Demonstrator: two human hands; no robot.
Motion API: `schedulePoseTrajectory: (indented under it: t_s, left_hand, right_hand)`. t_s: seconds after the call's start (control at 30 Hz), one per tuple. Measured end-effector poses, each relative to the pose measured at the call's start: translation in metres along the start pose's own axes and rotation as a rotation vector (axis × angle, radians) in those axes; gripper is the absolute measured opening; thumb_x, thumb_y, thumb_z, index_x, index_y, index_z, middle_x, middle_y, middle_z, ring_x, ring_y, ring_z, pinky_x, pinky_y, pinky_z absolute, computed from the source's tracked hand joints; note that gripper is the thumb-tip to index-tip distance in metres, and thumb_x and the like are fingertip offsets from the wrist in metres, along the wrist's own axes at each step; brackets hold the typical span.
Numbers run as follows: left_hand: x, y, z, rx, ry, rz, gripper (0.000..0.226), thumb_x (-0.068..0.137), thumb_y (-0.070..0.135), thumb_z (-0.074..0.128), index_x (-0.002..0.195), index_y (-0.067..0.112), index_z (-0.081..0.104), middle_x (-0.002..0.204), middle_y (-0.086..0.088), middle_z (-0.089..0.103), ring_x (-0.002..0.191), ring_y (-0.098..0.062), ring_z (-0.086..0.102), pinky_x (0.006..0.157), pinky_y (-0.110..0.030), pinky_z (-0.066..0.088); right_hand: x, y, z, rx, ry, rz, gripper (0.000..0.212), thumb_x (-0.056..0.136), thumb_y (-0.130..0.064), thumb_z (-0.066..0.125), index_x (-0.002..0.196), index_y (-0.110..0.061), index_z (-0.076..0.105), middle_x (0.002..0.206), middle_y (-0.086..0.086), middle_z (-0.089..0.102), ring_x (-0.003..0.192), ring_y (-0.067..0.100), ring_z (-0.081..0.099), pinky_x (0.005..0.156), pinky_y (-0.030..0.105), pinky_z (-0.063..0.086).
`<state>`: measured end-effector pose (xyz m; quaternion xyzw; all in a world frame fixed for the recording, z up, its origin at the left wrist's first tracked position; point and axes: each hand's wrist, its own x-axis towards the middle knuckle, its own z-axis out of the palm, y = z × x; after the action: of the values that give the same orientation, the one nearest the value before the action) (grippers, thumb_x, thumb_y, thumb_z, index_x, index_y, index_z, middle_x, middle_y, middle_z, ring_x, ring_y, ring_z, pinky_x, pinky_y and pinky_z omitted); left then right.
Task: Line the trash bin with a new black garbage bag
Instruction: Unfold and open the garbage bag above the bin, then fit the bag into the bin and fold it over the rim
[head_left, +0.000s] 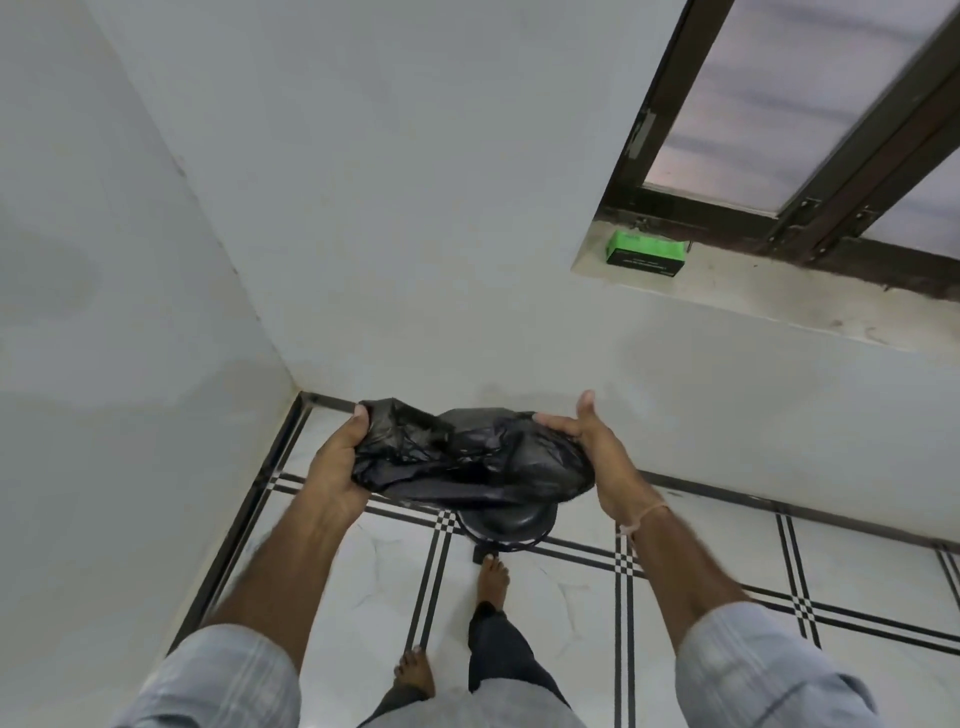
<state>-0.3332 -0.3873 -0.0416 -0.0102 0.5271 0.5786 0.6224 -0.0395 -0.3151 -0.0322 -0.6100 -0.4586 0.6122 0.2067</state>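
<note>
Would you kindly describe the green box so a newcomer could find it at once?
Start at the dark-framed window at upper right. Beneath it runs a pale sill, and the box lies at the sill's left end. It is the only bright green thing in view, with a black front face.

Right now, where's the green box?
Head view, upper right: the green box sits at the left end of the window sill, against the dark window frame.
</note>
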Motion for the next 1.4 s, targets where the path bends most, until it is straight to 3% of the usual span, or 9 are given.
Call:
schedulePoseTrajectory:
  t_s: [0.13, 0.23, 0.4, 0.5, 0.67, 0.77, 0.87, 1.23, 1.4]
  left_hand:
    - [0.012, -0.003, -0.006, 0.008, -0.009, 0.052, 0.026, 0.103, 0.033, 0.055, 0.105, 0.014, 0.073, 0.099, -0.009, 0.080, 0.088, -0.023, 0.076, 0.068, -0.037, 0.064]
    - [0.019, -0.008, -0.008, 0.027, 0.107, -0.016, 0.022, 0.105, 0.023, 0.050, 0.097, 0.014, 0.068, 0.087, -0.007, 0.078, 0.077, -0.021, 0.073, 0.054, -0.030, 0.060]
    - [0.034, -0.013, -0.011, -0.139, 0.165, -0.139, 0.035, 0.107, 0.034, 0.044, 0.105, 0.007, 0.066, 0.103, -0.015, 0.074, 0.097, -0.028, 0.068, 0.083, -0.046, 0.054]
    - [0.038, -0.015, -0.005, -0.132, 0.111, -0.149, 0.037, 0.107, 0.036, 0.041, 0.109, 0.010, 0.068, 0.096, -0.012, 0.079, 0.097, -0.027, 0.069, 0.073, -0.041, 0.059]
    - [0.052, -0.025, 0.018, 0.026, 0.046, -0.051, 0.049, 0.106, 0.036, 0.044, 0.140, 0.002, 0.055, 0.131, -0.021, 0.064, 0.116, -0.033, 0.062, 0.098, -0.046, 0.053]
    - [0.061, -0.034, 0.028, 0.098, 0.071, -0.055, 0.047, 0.105, 0.036, 0.049, 0.136, 0.002, 0.058, 0.132, -0.022, 0.065, 0.113, -0.034, 0.064, 0.097, -0.046, 0.052]
    - [0.077, -0.050, 0.028, 0.121, 0.145, -0.088, 0.047, 0.103, 0.036, 0.052, 0.134, 0.002, 0.060, 0.130, -0.022, 0.067, 0.121, -0.037, 0.063, 0.095, -0.045, 0.054]
    - [0.187, -0.158, 0.020, 0.091, 0.158, -0.213, 0.045, 0.107, 0.034, 0.042, 0.131, 0.003, 0.063, 0.122, -0.020, 0.072, 0.104, -0.030, 0.072, 0.073, -0.037, 0.062]
    - [0.275, -0.229, 0.004, 0.084, 0.164, -0.267, 0.038, 0.107, 0.030, 0.046, 0.129, 0.005, 0.064, 0.129, -0.021, 0.068, 0.119, -0.037, 0.064, 0.097, -0.049, 0.054]
  right_hand:
    - [0.010, -0.003, -0.016, 0.320, -0.065, -0.003, 0.103, 0.077, -0.092, 0.038, 0.127, -0.009, 0.073, 0.130, 0.018, 0.073, 0.125, 0.034, 0.067, 0.107, 0.046, 0.052]
    - [0.018, 0.009, -0.017, -0.164, -0.115, 0.018, 0.096, 0.085, -0.089, 0.026, 0.111, -0.015, 0.082, 0.131, 0.012, 0.073, 0.125, 0.030, 0.066, 0.114, 0.046, 0.045]
    - [0.047, 0.030, -0.037, 0.239, 0.039, 0.155, 0.105, 0.082, -0.092, 0.022, 0.116, -0.012, 0.079, 0.120, 0.020, 0.076, 0.109, 0.032, 0.076, 0.087, 0.035, 0.062]
    - [0.055, 0.027, -0.039, 0.241, -0.051, 0.163, 0.108, 0.080, -0.094, 0.021, 0.116, -0.012, 0.079, 0.117, 0.019, 0.077, 0.108, 0.032, 0.076, 0.078, 0.032, 0.064]
    - [0.071, 0.011, -0.031, 0.170, -0.024, 0.100, 0.092, 0.091, -0.082, 0.035, 0.131, -0.006, 0.068, 0.130, 0.020, 0.071, 0.125, 0.036, 0.067, 0.100, 0.037, 0.054]
    - [0.079, 0.024, -0.023, -0.047, -0.038, 0.163, 0.076, 0.098, -0.074, 0.036, 0.125, -0.014, 0.074, 0.125, 0.010, 0.075, 0.119, 0.028, 0.069, 0.103, 0.034, 0.053]
    - [0.089, 0.037, -0.020, 0.139, -0.062, 0.225, 0.081, 0.096, -0.079, 0.029, 0.127, -0.020, 0.075, 0.122, 0.005, 0.078, 0.115, 0.020, 0.073, 0.099, 0.032, 0.058]
    - [0.193, 0.153, -0.009, 0.314, 0.151, 0.308, 0.083, 0.095, -0.078, 0.029, 0.142, -0.019, 0.063, 0.134, 0.007, 0.072, 0.126, 0.023, 0.066, 0.107, 0.037, 0.052]
    - [0.265, 0.241, 0.011, 0.288, 0.144, 0.331, 0.077, 0.097, -0.074, 0.031, 0.134, -0.017, 0.068, 0.127, 0.014, 0.074, 0.120, 0.029, 0.068, 0.098, 0.041, 0.058]
